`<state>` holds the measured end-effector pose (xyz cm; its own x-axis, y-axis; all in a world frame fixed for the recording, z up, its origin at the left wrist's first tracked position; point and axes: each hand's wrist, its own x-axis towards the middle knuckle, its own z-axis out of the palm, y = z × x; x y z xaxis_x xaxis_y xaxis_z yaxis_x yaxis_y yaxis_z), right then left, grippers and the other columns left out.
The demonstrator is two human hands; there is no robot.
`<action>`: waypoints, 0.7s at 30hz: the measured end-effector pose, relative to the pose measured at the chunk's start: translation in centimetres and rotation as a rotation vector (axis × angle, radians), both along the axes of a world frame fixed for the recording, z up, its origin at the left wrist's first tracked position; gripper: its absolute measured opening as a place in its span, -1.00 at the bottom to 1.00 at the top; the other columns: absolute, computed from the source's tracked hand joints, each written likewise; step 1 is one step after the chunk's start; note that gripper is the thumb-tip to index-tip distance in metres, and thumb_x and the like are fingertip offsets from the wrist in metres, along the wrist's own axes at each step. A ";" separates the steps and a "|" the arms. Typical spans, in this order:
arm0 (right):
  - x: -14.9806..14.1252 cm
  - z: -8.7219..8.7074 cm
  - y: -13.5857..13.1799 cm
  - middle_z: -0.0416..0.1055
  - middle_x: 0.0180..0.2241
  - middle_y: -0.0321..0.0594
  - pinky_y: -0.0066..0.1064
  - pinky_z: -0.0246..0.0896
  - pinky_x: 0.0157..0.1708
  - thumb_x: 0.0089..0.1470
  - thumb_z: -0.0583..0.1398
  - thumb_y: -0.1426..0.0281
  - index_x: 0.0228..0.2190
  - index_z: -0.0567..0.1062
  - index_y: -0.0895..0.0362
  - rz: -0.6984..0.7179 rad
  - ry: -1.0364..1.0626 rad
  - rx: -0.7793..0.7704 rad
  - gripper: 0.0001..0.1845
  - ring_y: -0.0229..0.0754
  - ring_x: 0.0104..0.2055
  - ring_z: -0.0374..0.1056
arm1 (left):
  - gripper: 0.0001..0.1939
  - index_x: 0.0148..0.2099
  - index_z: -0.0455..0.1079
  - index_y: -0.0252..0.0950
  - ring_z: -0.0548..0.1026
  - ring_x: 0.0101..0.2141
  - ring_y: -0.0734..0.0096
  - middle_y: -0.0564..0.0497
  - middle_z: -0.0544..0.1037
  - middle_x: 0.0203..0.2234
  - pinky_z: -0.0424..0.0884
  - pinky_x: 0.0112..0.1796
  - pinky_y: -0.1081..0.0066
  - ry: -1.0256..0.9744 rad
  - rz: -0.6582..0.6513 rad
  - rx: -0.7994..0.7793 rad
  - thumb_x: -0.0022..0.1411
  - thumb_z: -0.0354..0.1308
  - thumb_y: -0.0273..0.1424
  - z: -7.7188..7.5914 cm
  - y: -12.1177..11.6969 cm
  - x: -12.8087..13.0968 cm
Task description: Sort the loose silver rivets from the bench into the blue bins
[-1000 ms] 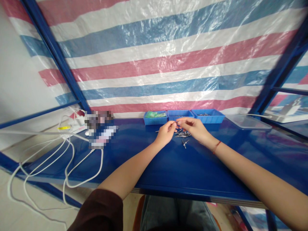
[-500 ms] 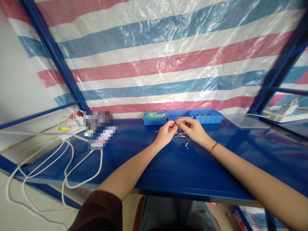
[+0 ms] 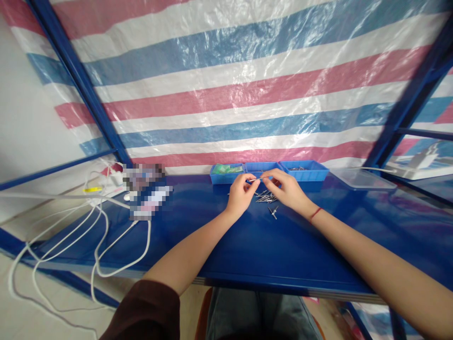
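Observation:
A slim silvery metal piece [image 3: 255,179] spans the small gap between my fingertips, above the blue table. My left hand [image 3: 241,194] pinches its left end between thumb and fingers. At the other end, the thumb and fingers of my right hand [image 3: 285,190] are closed on it; the exact tip is hidden. Beneath the hands lies a loose pile of thin metal pieces [image 3: 265,197], partly covered by the right hand. Closer to me, a few similar pieces [image 3: 273,212] lie crossed. What exact kind these are is too small to tell.
Along the back stand a blue bin with green packaging [image 3: 226,175], a middle blue bin [image 3: 262,166] and a right blue bin [image 3: 305,171] with metal pieces. A clear plastic lid [image 3: 364,179] lies to the right. White cables [image 3: 102,226] trail over the table's left side.
My fingertips have moved slightly apart, and the slim metal piece between them now shows. The pile and the bins have stayed in place.

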<state>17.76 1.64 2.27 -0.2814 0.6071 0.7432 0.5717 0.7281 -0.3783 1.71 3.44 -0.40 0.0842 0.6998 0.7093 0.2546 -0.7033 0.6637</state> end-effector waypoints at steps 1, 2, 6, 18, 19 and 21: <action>0.0 -0.1 0.1 0.42 -0.29 -0.17 -0.38 0.21 -0.37 0.14 0.06 0.31 -0.30 0.45 0.12 0.003 0.002 -0.013 -0.79 -0.23 -0.38 0.31 | -0.80 -0.26 0.32 -0.30 0.32 -0.53 0.61 0.03 0.44 -0.38 0.29 -0.45 0.56 0.002 0.005 0.011 0.17 0.10 -0.26 0.1 -0.1 0.0; 0.0 -0.2 0.2 0.43 -0.29 -0.17 -0.39 0.21 -0.37 0.14 0.06 0.29 -0.31 0.45 0.12 0.010 0.003 -0.027 -0.78 -0.23 -0.38 0.31 | -0.79 -0.27 0.32 -0.30 0.31 -0.53 0.61 0.03 0.44 -0.38 0.28 -0.45 0.55 0.006 0.008 0.015 0.17 0.10 -0.25 0.2 -0.2 0.0; 0.0 -0.7 0.6 0.45 -0.36 -0.19 -0.39 0.22 -0.39 0.13 0.04 0.21 -0.36 0.43 0.14 0.048 0.038 -0.168 -0.72 -0.21 -0.39 0.34 | -0.77 -0.21 0.31 -0.31 0.34 -0.53 0.61 0.01 0.44 -0.36 0.31 -0.44 0.53 0.052 0.014 -0.012 0.18 0.08 -0.25 0.0 -0.2 0.1; 8.9 -1.1 5.3 0.49 -0.35 0.03 -0.32 0.14 -0.34 0.11 -0.03 0.28 -0.25 0.50 0.18 -0.989 0.056 -0.264 -0.63 -0.02 -0.30 0.39 | -0.67 0.02 0.35 -0.10 0.31 0.02 0.24 0.00 0.33 0.05 0.28 0.00 0.21 0.875 -0.167 0.160 0.23 0.00 -0.21 -0.6 -0.9 -0.1; 9.6 -1.3 5.3 0.49 -0.33 0.05 -0.31 0.13 -0.35 0.11 -0.03 0.28 -0.22 0.50 0.17 -1.027 0.023 -0.306 -0.62 0.00 -0.29 0.39 | -0.70 -0.02 0.38 -0.11 0.32 0.01 0.24 0.00 0.35 0.03 0.29 -0.01 0.22 0.897 -0.169 0.152 0.24 -0.01 -0.23 -0.6 -0.9 0.0; 10.5 -1.6 5.2 0.48 -0.30 0.10 -0.30 0.11 -0.36 0.11 -0.04 0.25 -0.20 0.50 0.16 -1.047 -0.032 -0.383 -0.58 0.02 -0.27 0.38 | -0.72 -0.08 0.43 -0.14 0.35 -0.02 0.27 0.00 0.38 0.00 0.30 -0.03 0.23 0.914 -0.163 0.135 0.25 -0.03 -0.25 -0.7 -0.8 0.0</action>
<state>28.25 6.83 0.69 0.4877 0.7434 0.4577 0.8486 -0.2805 -0.4486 1.70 2.60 -1.06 0.7388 0.5471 0.3936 0.5285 -0.8327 0.1654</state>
